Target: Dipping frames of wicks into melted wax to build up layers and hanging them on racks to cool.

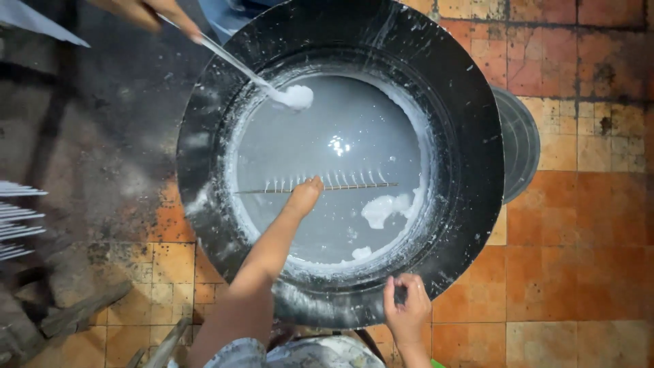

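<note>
While thin pale rods (20,221) fan out at the far left over the sooty floor (102,136), another person's hand (153,12) at the top reaches in with a long white-coated stirring stick (235,65), a soft clump of white paste (294,97) clinging to its tip. The big black drum (470,170) is rigid, round and wide-rimmed, its inner wall crusted with dried white splashes; it holds a grey-white glossy liquid (327,218) with pale lumps afloat. The left hand (303,196) stretches into the drum, fingers (315,184) pinched shut on the middle of a slender dipping rod (361,185) that lies level at the liquid's surface, a row of short pins hanging from it. That rod looks light, stiff yet easily bent, and likely slick when wet, so the centre grip keeps it balanced. The right hand (407,310) curls narrowly over the near rim of the drum, touching it. At right lie worn orange floor tiles (579,238), and a dark ribbed lid (521,143) peeks out behind the drum.
</note>
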